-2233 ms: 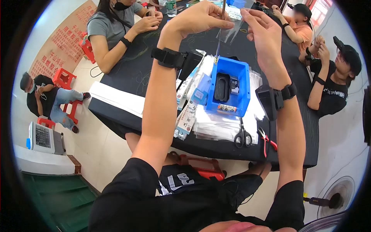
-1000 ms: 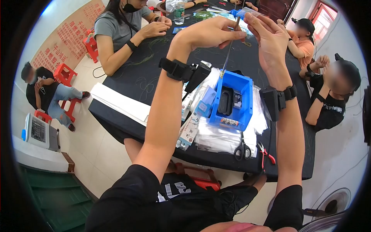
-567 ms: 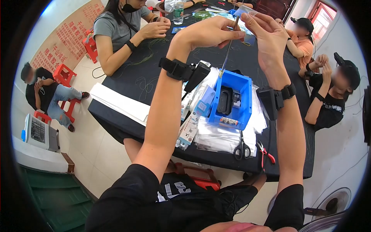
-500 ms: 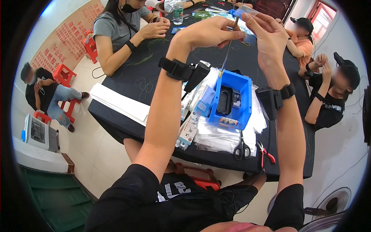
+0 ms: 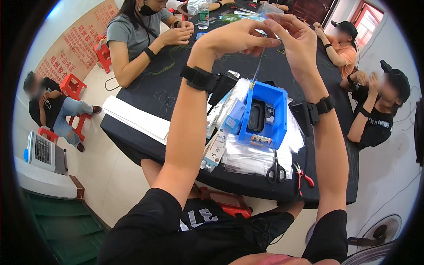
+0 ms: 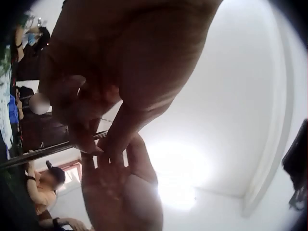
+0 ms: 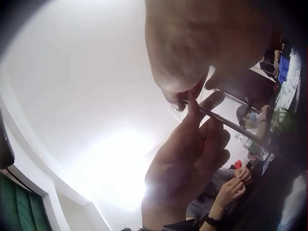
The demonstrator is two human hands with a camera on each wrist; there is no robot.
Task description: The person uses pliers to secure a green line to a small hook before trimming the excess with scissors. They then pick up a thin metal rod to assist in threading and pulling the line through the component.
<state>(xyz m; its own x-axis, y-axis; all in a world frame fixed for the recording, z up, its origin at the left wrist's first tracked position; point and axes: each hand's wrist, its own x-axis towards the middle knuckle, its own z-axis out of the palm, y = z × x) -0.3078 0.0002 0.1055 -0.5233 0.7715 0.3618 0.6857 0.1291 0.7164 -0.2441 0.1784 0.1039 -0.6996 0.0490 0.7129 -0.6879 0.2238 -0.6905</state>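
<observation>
White walls [image 5: 393, 137] enclose a pale tiled floor [image 5: 104, 165], with a peach banner [image 5: 73, 46] of red Chinese characters at left. Red stools [image 5: 73, 86] and an air cooler [image 5: 43, 148] stand beyond a black-covered bench [image 5: 240, 177]. Bright light [image 6: 178, 185] glares overhead.

Left grip [image 7: 180, 156] pinches thin rod [image 7: 236, 127]; right grip [image 7: 207, 43] just beside.

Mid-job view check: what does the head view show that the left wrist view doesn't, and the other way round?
Only the head view: the black-handled scissors and red-handled pliers lying near the table's front edge, plus the air cooler on the floor.

Only the left wrist view: the white ceiling above the hands, with a bright glare.

Both: the left hand holding a thin rod, the right hand close to it, and the person in orange.
</observation>
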